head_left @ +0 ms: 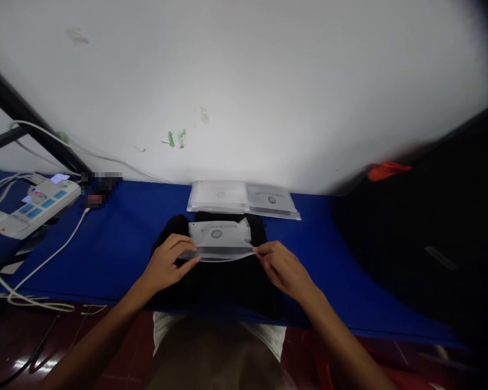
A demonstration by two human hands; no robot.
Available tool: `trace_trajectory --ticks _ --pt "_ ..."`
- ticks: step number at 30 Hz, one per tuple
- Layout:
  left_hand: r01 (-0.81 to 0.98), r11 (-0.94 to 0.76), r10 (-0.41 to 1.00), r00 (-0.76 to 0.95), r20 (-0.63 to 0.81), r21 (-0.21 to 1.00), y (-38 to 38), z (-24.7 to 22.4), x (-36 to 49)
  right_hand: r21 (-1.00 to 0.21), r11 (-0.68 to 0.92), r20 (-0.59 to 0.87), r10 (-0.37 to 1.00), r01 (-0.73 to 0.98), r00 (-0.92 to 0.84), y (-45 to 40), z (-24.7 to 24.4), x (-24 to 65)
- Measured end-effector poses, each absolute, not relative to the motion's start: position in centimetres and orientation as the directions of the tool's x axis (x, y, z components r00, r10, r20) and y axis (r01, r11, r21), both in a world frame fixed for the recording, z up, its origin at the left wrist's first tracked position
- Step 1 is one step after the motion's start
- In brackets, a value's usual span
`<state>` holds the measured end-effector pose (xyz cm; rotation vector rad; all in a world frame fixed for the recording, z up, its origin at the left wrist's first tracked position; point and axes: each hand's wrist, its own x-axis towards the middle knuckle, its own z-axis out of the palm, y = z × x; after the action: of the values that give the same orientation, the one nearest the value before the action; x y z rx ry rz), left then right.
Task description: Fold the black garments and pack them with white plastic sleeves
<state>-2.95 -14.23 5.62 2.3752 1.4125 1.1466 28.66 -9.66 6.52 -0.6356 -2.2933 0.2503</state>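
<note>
A translucent frosted zip bag [228, 233] with a round dark logo lies over a folded black cloth [228, 281], probably a garment, in front of me. At the bag's near left corner, my left hand [168, 264] holds the edge between its thumb and fingers. My right hand [283, 266] pinches the near right corner, so the bag's opening strip stretches between both hands. Just behind lie two more frosted bags: a whiter, fuller-looking one [218, 196] on the left and a greyer one [271, 200] with the same logo on the right.
A blue-covered table [317, 244] runs along a white wall [244, 97]. On the left are a white power strip [44, 206], loose white cables [52, 257] and a partly blurred dark object [101, 187]. A large black item [423, 233] with an orange patch [389, 171] takes up the right side.
</note>
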Motion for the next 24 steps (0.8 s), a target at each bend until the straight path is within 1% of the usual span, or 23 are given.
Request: trace_trajectory --ticks 2,4,7,9,11,12,14,16,18,20,24 --pt "0.694 -0.580 0.769 0.295 0.567 0.426 -14.0 5.6 -2.3 -0.328 0.858 0.589 0.512 0.394 -0.625 -9.9 6.5 28.7" --pt "0.728 -0.588 0.730 0.291 0.619 0.352 -13.7 5.8 -1.8 -0.291 0.863 0.595 0.502 0.413 -0.628 -10.4 6.7 28.3" --pt "0.770 -0.581 0.670 0.266 0.693 0.265 -13.1 6.4 -1.0 -0.218 0.902 0.611 0.423 0.372 -0.669 -11.5 7.4 26.7" --pt "0.771 -0.592 0.627 0.256 0.735 0.236 -12.6 6.8 -0.4 -0.169 0.931 0.581 0.359 0.323 -0.730 -12.2 7.8 25.0" --pt "0.763 -0.609 0.594 0.259 0.762 0.215 -12.2 7.2 0.2 -0.127 0.934 0.522 0.349 0.333 -0.779 -12.4 7.9 23.0" --pt "0.759 -0.617 0.583 0.264 0.768 0.207 -12.0 7.3 0.4 -0.115 0.920 0.483 0.381 0.374 -0.788 -12.3 7.9 22.1" --pt "0.753 -0.628 0.574 0.277 0.771 0.198 -11.8 7.3 0.8 -0.105 0.859 0.388 0.500 0.501 -0.774 -11.8 7.7 20.5" --pt "0.753 -0.630 0.573 0.286 0.768 0.190 -11.7 7.1 1.0 -0.094 0.769 0.278 0.630 0.632 -0.726 -11.1 7.3 19.4" --pt "0.754 -0.629 0.582 0.295 0.758 0.190 -11.8 6.8 1.0 -0.060 0.703 0.199 0.705 0.709 -0.681 -10.4 6.7 18.6" --pt "0.753 -0.628 0.595 0.303 0.744 0.196 -11.9 6.6 0.9 -0.014 0.680 0.189 0.722 0.733 -0.666 -9.5 6.1 18.2" --pt "0.733 -0.637 0.630 0.317 0.709 0.239 -12.0 6.3 0.5 0.054 0.709 0.295 0.661 0.703 -0.690 -8.2 5.0 18.1"
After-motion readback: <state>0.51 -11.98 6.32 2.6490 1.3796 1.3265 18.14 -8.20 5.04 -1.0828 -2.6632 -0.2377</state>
